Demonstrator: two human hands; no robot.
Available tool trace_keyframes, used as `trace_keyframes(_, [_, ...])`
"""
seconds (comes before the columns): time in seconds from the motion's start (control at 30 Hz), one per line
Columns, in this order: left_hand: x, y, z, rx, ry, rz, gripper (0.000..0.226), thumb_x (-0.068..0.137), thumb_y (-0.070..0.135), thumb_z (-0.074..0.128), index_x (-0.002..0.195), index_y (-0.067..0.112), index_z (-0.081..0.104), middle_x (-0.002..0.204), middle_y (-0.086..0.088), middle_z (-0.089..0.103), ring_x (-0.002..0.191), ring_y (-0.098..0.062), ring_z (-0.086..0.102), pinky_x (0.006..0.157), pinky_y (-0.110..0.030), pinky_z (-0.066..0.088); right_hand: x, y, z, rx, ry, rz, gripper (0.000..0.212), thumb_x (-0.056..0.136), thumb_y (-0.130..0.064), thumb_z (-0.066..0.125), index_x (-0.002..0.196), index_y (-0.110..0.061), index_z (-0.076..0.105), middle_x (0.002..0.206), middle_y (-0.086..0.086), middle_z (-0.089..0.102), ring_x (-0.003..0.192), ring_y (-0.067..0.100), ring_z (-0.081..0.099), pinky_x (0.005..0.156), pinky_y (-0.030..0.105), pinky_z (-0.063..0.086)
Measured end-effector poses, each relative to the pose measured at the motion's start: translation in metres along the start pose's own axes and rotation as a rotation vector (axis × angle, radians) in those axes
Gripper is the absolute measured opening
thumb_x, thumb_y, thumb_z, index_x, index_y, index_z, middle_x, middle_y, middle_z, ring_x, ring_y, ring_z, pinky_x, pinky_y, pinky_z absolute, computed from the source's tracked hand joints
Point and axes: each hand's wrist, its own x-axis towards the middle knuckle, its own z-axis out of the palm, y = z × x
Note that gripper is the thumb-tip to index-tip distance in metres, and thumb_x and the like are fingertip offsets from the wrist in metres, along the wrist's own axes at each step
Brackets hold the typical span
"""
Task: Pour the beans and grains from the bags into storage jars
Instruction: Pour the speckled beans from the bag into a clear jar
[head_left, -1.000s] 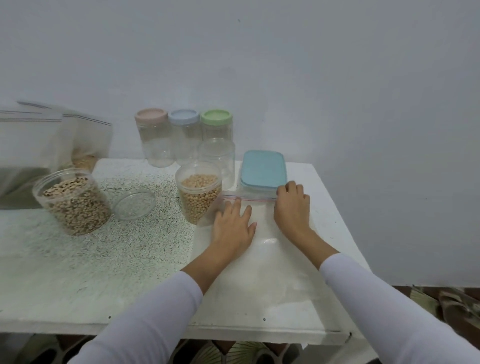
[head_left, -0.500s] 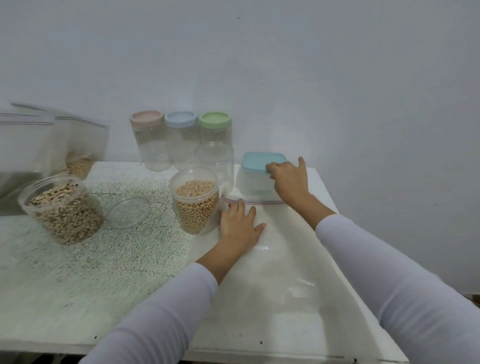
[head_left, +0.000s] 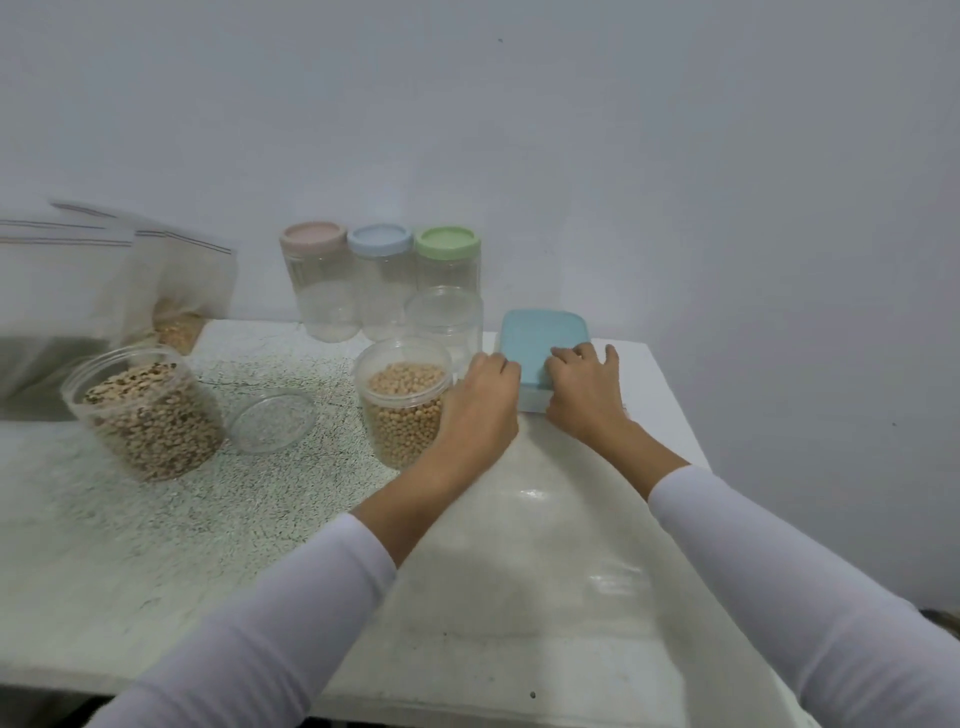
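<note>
A box with a light blue lid (head_left: 540, 338) stands at the back right of the white table (head_left: 156, 545). My left hand (head_left: 483, 400) curls against its left side, and my right hand (head_left: 584, 395) grips its front right corner with the fingers over the lid. An empty clear zip bag (head_left: 545, 530) lies flat on the table under both forearms. Left of my left hand stands an open jar of pale round beans (head_left: 402, 410). Further left is an open jar of speckled beans (head_left: 145, 415).
A loose clear lid (head_left: 272, 421) lies between the two filled jars. An empty open jar (head_left: 444, 319) and three empty jars with pink (head_left: 314, 280), blue (head_left: 379, 283) and green (head_left: 448, 260) lids stand by the wall. Zip bags (head_left: 171, 291) holding grain lean at the far left.
Both hands left the flat bag and went forward to the blue-lidded box, the right one first, then the left. The view has moved closer to the table.
</note>
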Motion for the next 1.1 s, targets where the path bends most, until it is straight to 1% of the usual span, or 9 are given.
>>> trace_keyframes(0.07, [0.007, -0.015, -0.027, 0.052, 0.200, -0.016, 0.033, 0.076, 0.013, 0.076, 0.105, 0.005, 0.061, 0.108, -0.012, 0.059, 0.104, -0.032, 0.053, 0.075, -0.041, 0.048, -0.001, -0.013, 0.002, 0.183, 0.173, -0.068, 0.027, 0.066, -0.005, 0.049, 0.087, 0.000, 0.066, 0.095, 0.017, 0.064, 0.090, 0.040, 0.059, 0.078, 0.046, 0.042])
trace_keyframes(0.13, [0.012, -0.039, -0.048, 0.070, 0.071, -0.180, 0.062, 0.077, 0.040, 0.075, 0.127, 0.012, 0.051, 0.131, -0.010, 0.045, 0.122, -0.030, 0.039, 0.092, -0.042, 0.038, -0.007, -0.027, 0.006, 0.371, 0.214, -0.175, 0.022, 0.060, -0.002, 0.050, 0.076, 0.000, 0.065, 0.080, 0.017, 0.062, 0.074, 0.039, 0.060, 0.059, 0.038, 0.044])
trace_keyframes(0.2, [0.010, -0.066, -0.062, 0.031, -0.181, -0.330, 0.090, 0.068, 0.055, 0.076, 0.141, 0.020, 0.036, 0.145, -0.010, 0.028, 0.133, -0.031, 0.026, 0.103, -0.048, 0.032, -0.017, -0.042, 0.015, 0.485, 0.098, -0.257, 0.017, 0.070, -0.001, 0.055, 0.083, -0.001, 0.067, 0.088, 0.017, 0.063, 0.083, 0.037, 0.059, 0.066, 0.040, 0.048])
trace_keyframes(0.3, [-0.001, -0.087, -0.061, -0.181, -0.423, -0.353, 0.107, 0.062, 0.049, 0.083, 0.147, 0.023, 0.025, 0.151, -0.013, 0.017, 0.139, -0.034, 0.014, 0.110, -0.051, 0.025, -0.032, -0.056, 0.026, 0.497, -0.053, -0.321, 0.023, 0.083, -0.012, 0.058, 0.102, -0.004, 0.068, 0.114, 0.016, 0.062, 0.105, 0.035, 0.056, 0.089, 0.041, 0.044])
trace_keyframes(0.53, [-0.006, -0.106, -0.067, -0.331, -0.224, -0.371, 0.104, 0.058, 0.032, 0.089, 0.145, 0.023, 0.031, 0.138, -0.017, 0.034, 0.132, -0.034, 0.028, 0.106, -0.046, 0.033, -0.052, -0.072, 0.042, 0.474, -0.238, -0.289, 0.072, 0.084, -0.056, 0.037, 0.145, -0.019, 0.035, 0.153, 0.005, 0.030, 0.135, 0.025, 0.034, 0.110, 0.035, 0.028])
trace_keyframes(0.73, [-0.002, -0.118, -0.101, -0.314, -0.008, -0.329, 0.097, 0.061, 0.028, 0.087, 0.142, 0.018, 0.037, 0.137, -0.019, 0.036, 0.131, -0.029, 0.027, 0.107, -0.043, 0.029, -0.042, -0.082, 0.035, 0.192, -0.358, -0.322, 0.084, 0.071, -0.071, 0.011, 0.148, -0.040, 0.020, 0.159, -0.004, 0.011, 0.133, 0.029, 0.027, 0.104, 0.043, 0.025])
trace_keyframes(0.9, [-0.006, -0.111, -0.103, -0.378, -0.043, -0.325, 0.099, 0.055, 0.035, 0.089, 0.140, 0.021, 0.039, 0.136, -0.016, 0.037, 0.131, -0.029, 0.029, 0.106, -0.041, 0.031, -0.040, -0.095, 0.035, 0.152, -0.370, -0.279, 0.104, 0.059, -0.080, -0.005, 0.149, -0.033, 0.019, 0.158, -0.002, 0.013, 0.132, 0.030, 0.026, 0.103, 0.045, 0.024])
trace_keyframes(1.03, [-0.016, -0.103, -0.083, -0.385, -0.151, -0.329, 0.095, 0.058, 0.030, 0.089, 0.139, 0.022, 0.039, 0.138, -0.015, 0.034, 0.132, -0.030, 0.029, 0.107, -0.046, 0.031, -0.039, -0.096, 0.029, 0.317, -0.374, -0.165, 0.101, 0.073, -0.080, 0.032, 0.149, -0.015, 0.016, 0.154, 0.004, 0.024, 0.135, 0.028, 0.025, 0.105, 0.044, 0.023])
trace_keyframes(1.1, [-0.021, -0.102, -0.072, -0.369, -0.178, -0.327, 0.094, 0.059, 0.031, 0.089, 0.138, 0.021, 0.039, 0.137, -0.015, 0.034, 0.132, -0.029, 0.027, 0.107, -0.043, 0.031, -0.040, -0.095, 0.024, 0.424, -0.367, -0.114, 0.089, 0.083, -0.054, 0.058, 0.150, -0.013, 0.015, 0.152, 0.007, 0.026, 0.138, 0.026, 0.023, 0.108, 0.041, 0.022])
